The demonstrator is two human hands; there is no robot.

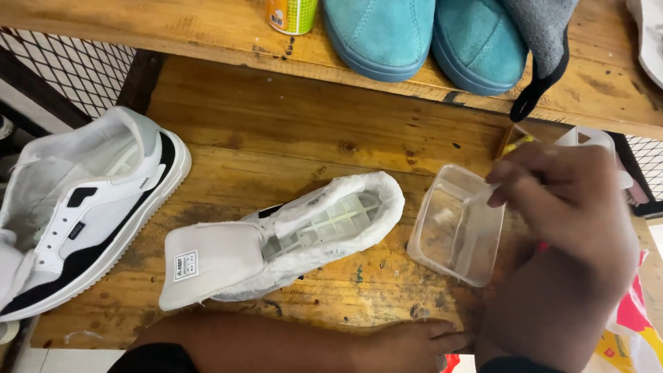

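Observation:
A white sneaker point(324, 224) lies on the wooden table point(276, 131) with its opening facing up and its tongue point(207, 259) pulled out toward me. To its right stands a clear plastic container point(452, 228). My right hand point(573, 214) hovers over the container's right side, fingers pinched on a thin pale tool point(492, 188) whose tip points into the container. What the tool is stays unclear. My left forearm lies along the table's front edge, and my left hand point(414, 342) rests flat on the wood below the container, holding nothing.
A white and black sneaker point(83, 214) sits at the table's left edge. On the raised wooden shelf point(173, 27) behind are two teal shoes point(421, 34), a green and yellow can point(291, 15) and a grey cloth point(545, 34). A red and yellow bag point(632, 324) hangs at the lower right.

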